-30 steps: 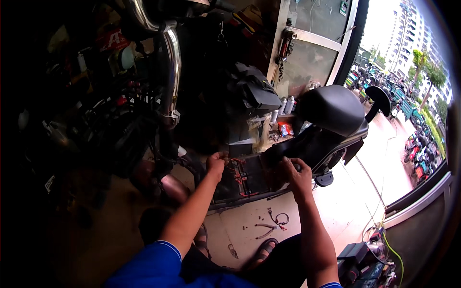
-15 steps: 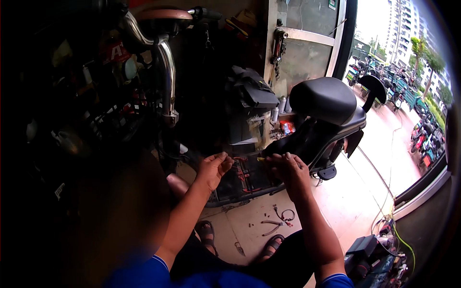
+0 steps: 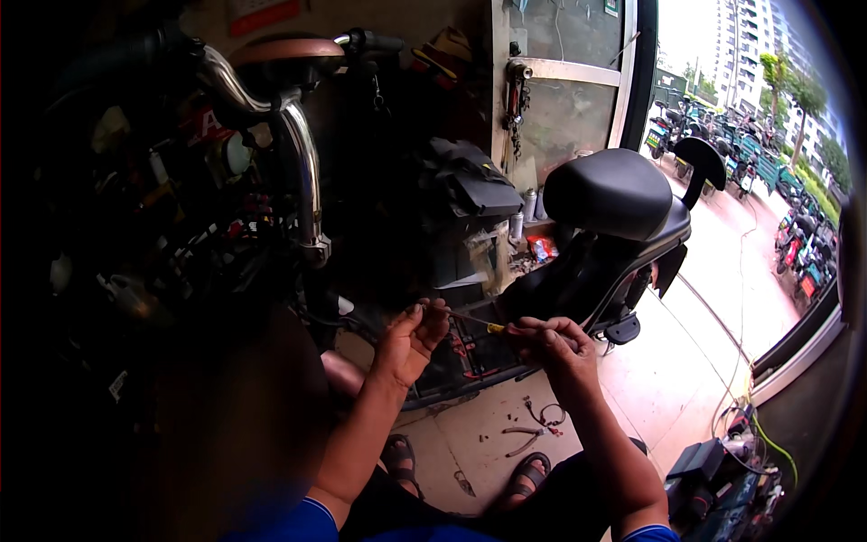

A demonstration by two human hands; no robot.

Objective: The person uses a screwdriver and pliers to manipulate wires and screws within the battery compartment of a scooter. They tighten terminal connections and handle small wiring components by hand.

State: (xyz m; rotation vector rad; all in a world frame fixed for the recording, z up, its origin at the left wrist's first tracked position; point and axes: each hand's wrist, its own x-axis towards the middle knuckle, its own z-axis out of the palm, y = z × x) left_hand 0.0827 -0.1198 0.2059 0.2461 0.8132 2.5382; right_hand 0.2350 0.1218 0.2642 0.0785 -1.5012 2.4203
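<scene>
My right hand grips a screwdriver with a yellow part at its handle, its thin shaft pointing left. My left hand is at the shaft's tip, thumb and fingertips drawn together; whatever they pinch is too small to make out. Both hands are above the footboard of an electric scooter, where red wires show in a dark open bay. The scooter's black seat rises behind my right hand, and its chrome handlebar stem stands at the left.
Pliers, a short looped cable and small bits lie on the tiled floor between my feet. A dark box stands beyond the footboard. Tools and cords are heaped at the lower right. Parked scooters are outside the doorway.
My right hand has lowered slightly and turned, so the screwdriver's shaft now shows reaching to my left hand. My left hand has shifted slightly right. The view has tilted a little.
</scene>
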